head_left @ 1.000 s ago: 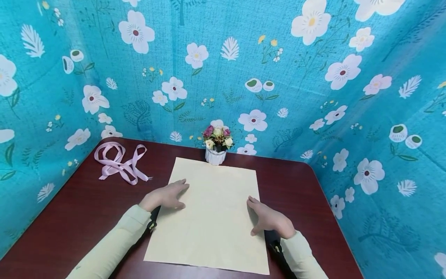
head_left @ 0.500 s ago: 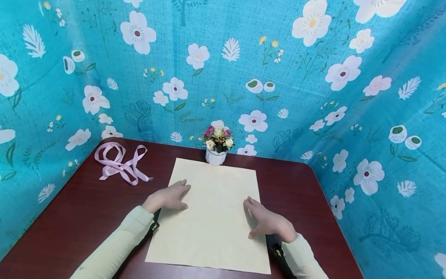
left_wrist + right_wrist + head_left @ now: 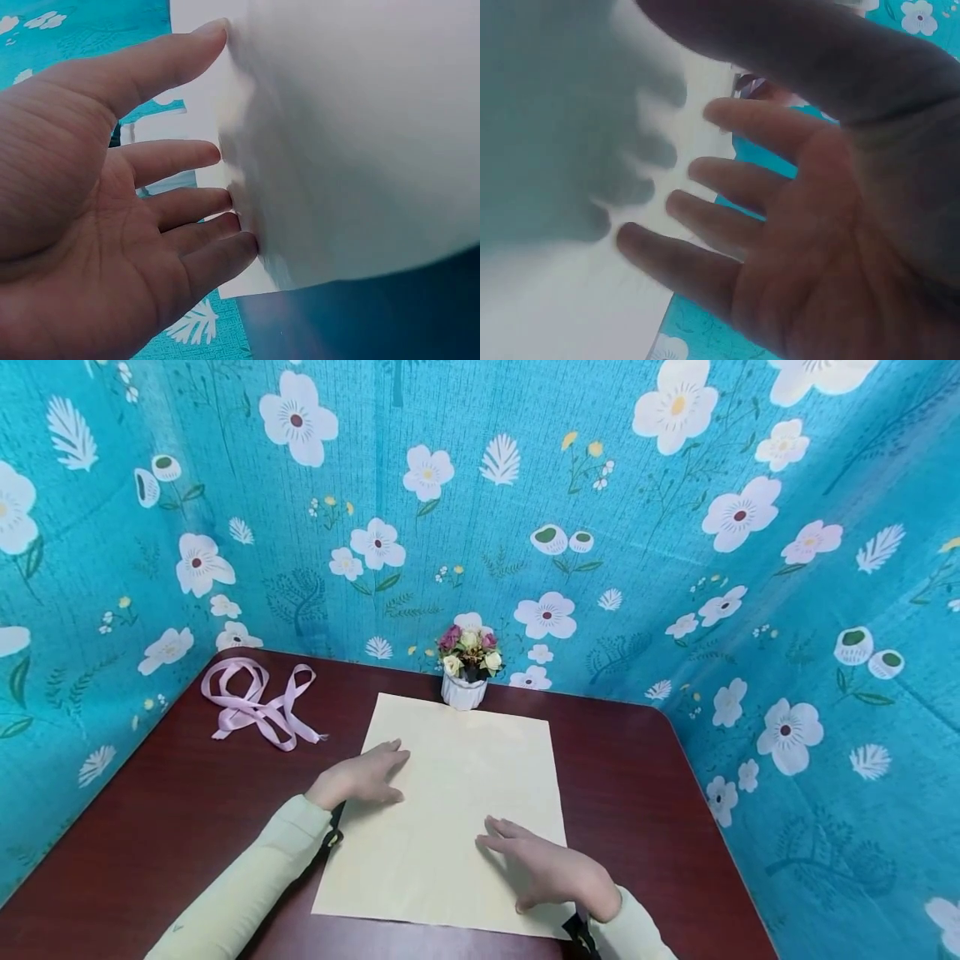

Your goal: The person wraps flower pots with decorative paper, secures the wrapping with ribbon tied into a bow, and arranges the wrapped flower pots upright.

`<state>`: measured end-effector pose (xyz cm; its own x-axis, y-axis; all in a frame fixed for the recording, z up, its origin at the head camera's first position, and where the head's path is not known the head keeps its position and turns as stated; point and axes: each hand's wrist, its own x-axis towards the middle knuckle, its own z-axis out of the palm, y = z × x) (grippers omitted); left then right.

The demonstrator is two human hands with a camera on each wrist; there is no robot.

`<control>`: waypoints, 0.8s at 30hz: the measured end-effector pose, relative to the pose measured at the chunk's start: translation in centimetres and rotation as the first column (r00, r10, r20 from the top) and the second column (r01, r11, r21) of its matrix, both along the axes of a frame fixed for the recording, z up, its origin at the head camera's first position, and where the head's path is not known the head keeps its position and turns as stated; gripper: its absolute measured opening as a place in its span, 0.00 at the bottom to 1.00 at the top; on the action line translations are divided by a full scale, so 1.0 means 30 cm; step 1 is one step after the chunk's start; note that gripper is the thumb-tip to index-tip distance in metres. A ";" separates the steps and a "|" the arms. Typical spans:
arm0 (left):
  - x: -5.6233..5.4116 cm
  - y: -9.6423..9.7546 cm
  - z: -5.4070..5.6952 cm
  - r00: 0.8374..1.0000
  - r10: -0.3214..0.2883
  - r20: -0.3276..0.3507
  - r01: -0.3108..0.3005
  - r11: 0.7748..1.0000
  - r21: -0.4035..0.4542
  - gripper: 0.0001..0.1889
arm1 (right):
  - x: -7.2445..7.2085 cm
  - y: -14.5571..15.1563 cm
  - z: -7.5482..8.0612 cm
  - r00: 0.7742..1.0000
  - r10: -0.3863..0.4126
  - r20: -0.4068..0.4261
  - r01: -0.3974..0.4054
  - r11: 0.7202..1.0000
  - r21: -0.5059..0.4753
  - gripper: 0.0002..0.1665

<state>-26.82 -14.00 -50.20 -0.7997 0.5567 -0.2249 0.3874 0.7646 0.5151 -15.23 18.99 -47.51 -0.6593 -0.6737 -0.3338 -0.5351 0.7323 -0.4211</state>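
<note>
A large cream sheet of paper lies flat on the dark red table. On its left side rests my left hand, and the left wrist view shows its spread fingertips touching the sheet. Over the lower right part of the paper is my right hand. In the right wrist view its fingers are spread, with a small gap between them and their shadows on the paper. Neither hand holds anything.
A loosely looped pink ribbon lies at the table's back left. Behind the paper's far edge stands a small white pot of artificial flowers. A blue flowered curtain surrounds the dark red table.
My right hand has moved from the paper's right edge inward, to the left and nearer the front. The left hand stays nearly in place.
</note>
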 end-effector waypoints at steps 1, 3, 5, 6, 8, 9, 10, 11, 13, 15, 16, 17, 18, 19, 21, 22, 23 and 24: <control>0.000 0.001 0.000 1.000 -0.001 -0.001 0.001 1.000 0.000 0.39 | 0.005 -0.001 0.000 1.000 0.000 0.001 0.000 1.000 0.004 0.58; 0.000 0.003 0.001 1.000 -0.003 -0.010 0.003 1.000 -0.004 0.39 | 0.014 -0.002 0.001 1.000 -0.005 0.000 0.005 1.000 0.011 0.58; 0.000 0.004 0.003 1.000 -0.002 -0.015 0.001 1.000 -0.013 0.39 | 0.022 -0.003 -0.001 1.000 -0.013 -0.006 0.013 1.000 0.022 0.57; 0.000 0.005 0.004 1.000 0.000 -0.016 0.000 1.000 -0.016 0.39 | 0.025 -0.003 -0.002 1.000 -0.012 -0.021 0.013 1.000 0.027 0.57; 0.000 0.006 0.005 1.000 0.002 -0.015 -0.002 1.000 -0.020 0.39 | 0.031 -0.004 -0.004 0.999 -0.008 -0.047 0.010 0.999 0.032 0.57; 0.001 0.006 0.005 1.000 0.000 -0.013 0.000 1.000 -0.021 0.39 | 0.033 -0.005 -0.005 0.998 -0.010 -0.055 0.012 0.999 0.037 0.57; 0.001 0.006 0.006 1.000 -0.001 -0.010 0.000 1.000 -0.020 0.39 | 0.035 -0.007 -0.005 0.998 -0.009 -0.067 0.011 0.999 0.041 0.57; 0.002 0.006 0.007 1.000 -0.001 -0.008 0.001 1.000 -0.020 0.39 | 0.036 -0.008 -0.006 0.997 -0.008 -0.077 0.011 0.999 0.043 0.58; 0.004 0.004 0.008 1.000 0.001 0.000 -0.001 1.000 -0.013 0.39 | 0.037 -0.012 -0.004 0.996 -0.012 -0.084 0.016 0.999 0.051 0.59; 0.007 0.002 0.008 1.000 0.006 0.005 -0.006 1.000 -0.002 0.39 | 0.038 -0.016 -0.001 0.997 -0.021 -0.078 0.026 0.998 0.062 0.60; 0.007 0.000 0.008 1.000 0.009 0.007 -0.009 1.000 0.005 0.39 | 0.038 -0.018 0.001 0.997 -0.026 -0.070 0.030 0.997 0.066 0.60; 0.008 -0.001 0.007 1.000 0.012 0.007 -0.012 1.000 0.010 0.39 | 0.039 -0.020 0.003 0.998 -0.031 -0.061 0.035 0.997 0.069 0.61; 0.007 -0.002 0.007 1.000 0.014 0.007 -0.014 1.000 0.014 0.40 | 0.039 -0.020 0.005 0.998 -0.035 -0.054 0.039 0.997 0.070 0.62; 0.006 -0.002 0.004 1.000 0.015 0.007 -0.015 1.000 0.016 0.39 | 0.040 -0.020 0.006 0.998 -0.037 -0.047 0.040 0.997 0.070 0.63; 0.004 -0.002 0.001 1.000 0.008 -0.001 -0.008 1.000 0.015 0.39 | 0.043 -0.020 0.007 0.998 -0.043 -0.034 0.045 0.997 0.065 0.64; 0.003 -0.003 -0.001 1.000 0.004 -0.002 -0.004 1.000 0.016 0.39 | 0.045 -0.019 0.008 0.998 -0.044 -0.033 0.046 0.997 0.064 0.65; 0.002 -0.003 -0.003 1.000 0.001 -0.004 0.000 1.000 0.015 0.39 | 0.046 -0.018 0.008 0.998 -0.046 -0.037 0.048 0.997 0.065 0.65; 0.000 -0.004 -0.005 1.000 -0.002 0.001 0.002 1.000 0.017 0.39 | 0.048 -0.017 0.007 0.998 -0.046 -0.043 0.049 0.997 0.067 0.65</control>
<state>-26.80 -14.11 -50.36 -0.7983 0.5620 -0.2164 0.3884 0.7551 0.5282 -13.81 18.49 -47.31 -0.7042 -0.6181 -0.3494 -0.5149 0.7834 -0.3481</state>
